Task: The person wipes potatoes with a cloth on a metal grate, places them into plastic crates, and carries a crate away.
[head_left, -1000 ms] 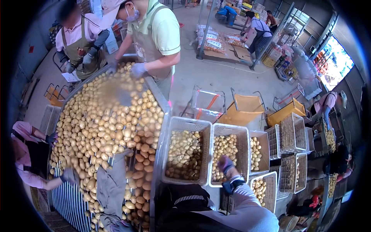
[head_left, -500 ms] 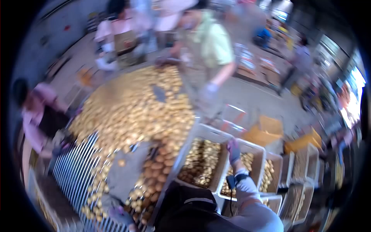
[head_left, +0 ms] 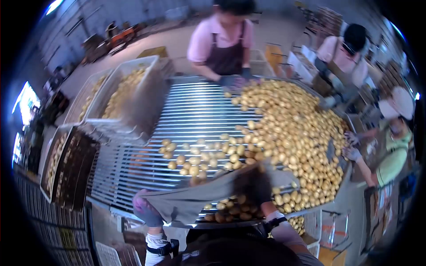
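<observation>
My left hand point(head_left: 148, 211), in a grey and pink glove, is closed on one end of a grey cloth point(head_left: 191, 197) at the near edge of the slatted metal table point(head_left: 199, 104). The cloth stretches to the right toward my right hand point(head_left: 255, 181), which is dark, smeared by motion, and whose fingers cannot be made out. Round yellowish potatoes point(head_left: 306, 146) are heaped on the table's right side. Looser ones lie beyond the cloth, and darker ones point(head_left: 237, 210) lie just below it.
Crates of potatoes point(head_left: 128, 88) stand at the table's far left, with more crates point(head_left: 66, 166) nearer. Across the table a person in pink point(head_left: 222, 48) reaches in. Two more people point(head_left: 341, 66) stand at the right, one in light green point(head_left: 392, 153) with gloved hands at the heap.
The view has swung left. My right hand has left the crates and is over the table. My left hand now holds the cloth, which lay on the table before.
</observation>
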`<state>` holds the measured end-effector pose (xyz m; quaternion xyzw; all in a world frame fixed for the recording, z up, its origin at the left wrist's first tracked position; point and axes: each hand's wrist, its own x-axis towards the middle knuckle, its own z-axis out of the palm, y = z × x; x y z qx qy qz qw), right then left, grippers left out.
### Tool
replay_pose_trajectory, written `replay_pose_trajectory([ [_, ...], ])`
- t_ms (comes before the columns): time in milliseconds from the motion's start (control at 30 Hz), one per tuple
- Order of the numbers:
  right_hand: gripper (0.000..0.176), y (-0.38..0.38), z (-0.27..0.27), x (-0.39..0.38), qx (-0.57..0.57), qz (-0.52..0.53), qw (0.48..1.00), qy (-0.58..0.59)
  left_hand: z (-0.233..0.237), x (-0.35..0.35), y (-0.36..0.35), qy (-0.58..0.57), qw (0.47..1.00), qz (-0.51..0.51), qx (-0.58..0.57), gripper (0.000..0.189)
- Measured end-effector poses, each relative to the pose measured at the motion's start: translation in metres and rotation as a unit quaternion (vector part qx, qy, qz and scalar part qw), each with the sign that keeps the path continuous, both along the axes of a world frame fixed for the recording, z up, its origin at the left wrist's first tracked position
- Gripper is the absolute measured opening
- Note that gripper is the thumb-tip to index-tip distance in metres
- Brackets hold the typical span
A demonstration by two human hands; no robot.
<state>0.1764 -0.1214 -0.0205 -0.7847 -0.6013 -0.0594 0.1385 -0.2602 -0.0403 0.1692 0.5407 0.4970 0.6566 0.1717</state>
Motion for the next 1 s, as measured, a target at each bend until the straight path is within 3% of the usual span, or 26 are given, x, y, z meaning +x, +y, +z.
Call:
replay_pose_trajectory([
  [33, 0.051, 0.007, 0.002, -0.001, -0.002, 0.023, 1.0, 0.001, 0.013, -0.01, 0.005, 0.026, 0.999, 0.032, 0.01, 0.049],
  [100, 0.033, 0.013, 0.016, -0.008, 0.095, 0.063, 0.984, 0.135, 0.024, -0.032, 0.027, 0.072, 0.993, 0.086, 0.026, 0.054],
  [200, 0.025, 0.05, 0.088, -0.045, 0.097, 0.118, 0.977, 0.151, 0.025, -0.093, 0.116, 0.104, 0.982, 0.157, 0.016, 0.049],
  [233, 0.027, 0.067, 0.098, -0.057, 0.127, 0.157, 0.964, 0.171, 0.016, -0.099, 0.153, -0.102, 0.987, 0.124, -0.002, 0.048],
  [267, 0.027, 0.084, 0.102, -0.07, 0.122, 0.161, 0.964, 0.175, -0.002, -0.115, 0.189, -0.029, 0.985, 0.167, -0.017, 0.059],
  [300, 0.029, 0.1, 0.104, -0.084, 0.104, 0.185, 0.955, 0.206, -0.025, -0.112, 0.208, 0.087, 0.947, 0.296, -0.09, 0.064],
  [333, 0.032, 0.113, 0.106, -0.096, 0.088, 0.208, 0.945, 0.235, -0.052, -0.108, 0.23, 0.201, 0.874, 0.412, -0.159, 0.071],
  [400, 0.029, 0.133, 0.083, -0.118, 0.107, 0.204, 0.944, 0.237, -0.176, -0.117, 0.257, 0.271, 0.807, 0.298, -0.433, 0.077],
  [467, 0.038, 0.143, 0.068, -0.129, -0.012, 0.211, 0.971, 0.114, -0.179, -0.014, 0.218, 0.464, 0.709, 0.221, -0.482, 0.079],
  [500, 0.038, 0.143, 0.058, -0.131, -0.063, 0.171, 0.973, 0.14, -0.186, -0.001, 0.224, 0.472, 0.708, 0.21, -0.482, 0.079],
  [567, 0.035, 0.16, 0.046, -0.126, -0.051, 0.145, 0.977, 0.151, -0.21, 0.02, 0.236, 0.579, 0.762, 0.108, -0.269, 0.077],
  [600, 0.033, 0.158, 0.041, -0.128, -0.04, 0.131, 0.977, 0.165, -0.227, 0.032, 0.244, 0.587, 0.755, 0.093, -0.276, 0.077],
  [667, 0.025, 0.173, 0.037, -0.116, 0.061, 0.203, 0.958, 0.194, -0.275, 0.069, 0.281, 0.446, 0.883, -0.02, -0.144, 0.062],
  [700, 0.021, 0.172, 0.032, -0.115, 0.052, 0.183, 0.961, 0.203, -0.269, 0.101, 0.294, 0.413, 0.893, -0.111, -0.141, 0.057],
  [733, 0.017, 0.173, 0.031, -0.112, 0.046, 0.164, 0.964, 0.206, -0.251, 0.144, 0.306, 0.372, 0.897, -0.199, -0.133, 0.053],
  [800, 0.016, 0.158, 0.036, -0.101, 0.019, 0.115, 0.972, 0.203, -0.207, 0.234, 0.311, 0.401, 0.812, -0.358, -0.226, 0.051],
  [833, 0.015, 0.148, 0.039, -0.095, -0.004, 0.079, 0.975, 0.208, -0.216, 0.265, 0.298, 0.393, 0.812, -0.371, -0.22, 0.051],
  [900, 0.015, 0.128, 0.036, -0.076, 0.036, 0.044, 0.979, 0.198, -0.238, 0.319, 0.274, 0.349, 0.872, -0.341, -0.03, 0.049],
  [967, 0.015, 0.101, 0.037, -0.051, 0.07, 0.01, 0.982, 0.173, -0.228, 0.363, 0.249, 0.268, 0.864, -0.419, -0.072, 0.05],
  [1000, 0.015, 0.087, 0.038, -0.037, 0.154, 0.015, 0.985, 0.08, -0.222, 0.377, 0.24, 0.195, 0.844, -0.485, -0.121, 0.051],
])
